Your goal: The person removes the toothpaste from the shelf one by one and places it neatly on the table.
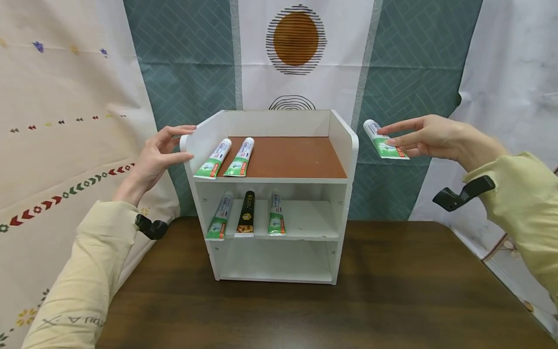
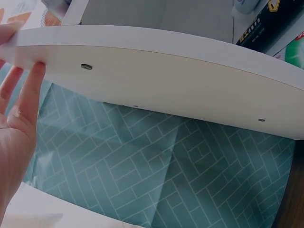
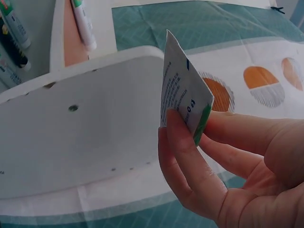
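Observation:
My right hand [image 1: 440, 138] pinches a white and green toothpaste tube [image 1: 385, 140] between thumb and fingers, in the air to the right of the white shelf unit [image 1: 279, 180]. In the right wrist view the tube [image 3: 183, 90] shows its printed back and flat end. My left hand [image 1: 152, 157] touches the upper left side panel of the unit with extended fingers; in the left wrist view fingertips rest against the panel's outer face [image 2: 156, 76]. Two similar tubes [image 1: 215, 159] lie side by side at the left of the brown top shelf [image 1: 296, 157].
On the middle shelf [image 1: 311, 218] lie a green and white tube [image 1: 220, 215], a black tube [image 1: 246, 213] and another green and white tube [image 1: 276, 215]. The unit stands on a dark wooden table [image 1: 279, 315]. Patterned cloths [image 1: 187, 53] hang behind and at both sides.

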Demonstrator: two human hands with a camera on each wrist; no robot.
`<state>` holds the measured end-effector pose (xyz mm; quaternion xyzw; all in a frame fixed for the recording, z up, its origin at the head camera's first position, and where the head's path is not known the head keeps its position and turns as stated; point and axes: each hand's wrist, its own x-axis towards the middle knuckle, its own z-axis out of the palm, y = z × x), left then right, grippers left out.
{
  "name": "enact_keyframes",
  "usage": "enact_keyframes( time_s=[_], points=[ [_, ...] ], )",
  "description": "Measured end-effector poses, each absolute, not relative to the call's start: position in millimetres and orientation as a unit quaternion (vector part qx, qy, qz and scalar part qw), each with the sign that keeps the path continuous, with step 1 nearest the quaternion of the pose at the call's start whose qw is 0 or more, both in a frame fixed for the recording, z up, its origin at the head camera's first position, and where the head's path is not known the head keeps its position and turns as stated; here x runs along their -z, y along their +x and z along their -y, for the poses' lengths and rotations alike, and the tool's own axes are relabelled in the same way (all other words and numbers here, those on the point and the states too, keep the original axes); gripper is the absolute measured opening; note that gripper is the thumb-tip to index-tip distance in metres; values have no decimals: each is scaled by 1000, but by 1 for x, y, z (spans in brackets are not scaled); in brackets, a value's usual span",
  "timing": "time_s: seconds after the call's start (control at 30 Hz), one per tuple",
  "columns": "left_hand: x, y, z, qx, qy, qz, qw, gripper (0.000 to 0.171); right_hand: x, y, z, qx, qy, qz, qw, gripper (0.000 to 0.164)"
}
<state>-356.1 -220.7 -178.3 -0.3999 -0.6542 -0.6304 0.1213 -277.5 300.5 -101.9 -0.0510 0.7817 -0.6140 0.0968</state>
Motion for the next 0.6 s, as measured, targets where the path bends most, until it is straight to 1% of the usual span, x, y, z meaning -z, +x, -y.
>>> enact_keyframes(
  time_s=[0.27,0.43,0.6],
  points=[
    [179,-355,219,630,-398,654,129,46,142,-279,-320,600,-64,-790,109,25],
    [179,-355,219,627,-395,658,132,45,179,-281,-331,598,-66,-789,129,26],
    [179,-355,218,624,-386,666,134,45,219,-282,-339,603,-50,-782,150,34]
  ],
)
